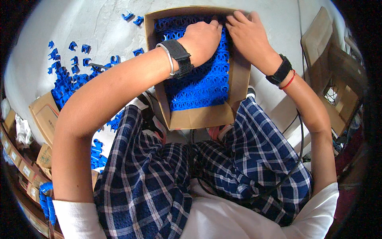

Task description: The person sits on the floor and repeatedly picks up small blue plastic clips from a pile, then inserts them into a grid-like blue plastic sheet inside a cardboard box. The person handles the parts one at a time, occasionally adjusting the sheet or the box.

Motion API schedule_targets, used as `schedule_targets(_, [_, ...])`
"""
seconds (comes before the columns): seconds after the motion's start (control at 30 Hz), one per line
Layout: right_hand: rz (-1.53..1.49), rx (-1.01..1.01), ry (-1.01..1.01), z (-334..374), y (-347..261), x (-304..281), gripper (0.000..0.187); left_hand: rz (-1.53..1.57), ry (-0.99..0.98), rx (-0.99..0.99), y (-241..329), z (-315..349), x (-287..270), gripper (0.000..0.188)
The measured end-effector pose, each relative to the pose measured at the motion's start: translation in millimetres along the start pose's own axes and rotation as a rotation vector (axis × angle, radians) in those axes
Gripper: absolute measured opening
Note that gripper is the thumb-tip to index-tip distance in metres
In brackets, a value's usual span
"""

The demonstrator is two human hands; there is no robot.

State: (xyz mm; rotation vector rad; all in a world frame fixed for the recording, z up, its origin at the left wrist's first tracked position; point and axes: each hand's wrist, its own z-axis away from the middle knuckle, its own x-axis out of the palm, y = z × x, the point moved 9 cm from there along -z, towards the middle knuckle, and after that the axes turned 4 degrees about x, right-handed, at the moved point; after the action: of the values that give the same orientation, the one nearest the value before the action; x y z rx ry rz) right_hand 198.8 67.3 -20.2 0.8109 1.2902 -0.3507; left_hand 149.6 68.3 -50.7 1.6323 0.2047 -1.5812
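Observation:
An open cardboard box (205, 115) stands between my knees, packed with rows of blue plastic pipe clips (199, 93). Over the far part of the rows is my left hand (202, 42), its fingers curled and their tips close together near the far right corner. Whatever those fingertips hold, if anything, is hidden. My right hand (248, 35) reaches over the box's right wall at the same corner. Its fingers are bent down and somewhat apart, touching the end of the far rows, with no clip visible in them. The two hands' fingertips almost meet.
Loose blue clips (73, 81) lie heaped on the pale floor to the left, with a few scattered singly beyond. A cardboard flap (44, 115) is beside the heap. Cartons line the far left edge. A black cable (301, 139) runs down by my right arm.

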Motion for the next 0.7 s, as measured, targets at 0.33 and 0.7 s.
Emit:
schedule_targets(0.33, [-0.112, 0.059, -0.013, 0, 6, 1, 0.012, -0.041, 0.019, 0.02, 0, 1, -1, 0.026])
schedule_targets(0.7, [-0.177, 0.108, -0.032, 2, 11, 3, 0.009, -0.018, -0.023, 0.052, -2, -1, 3, 0.043])
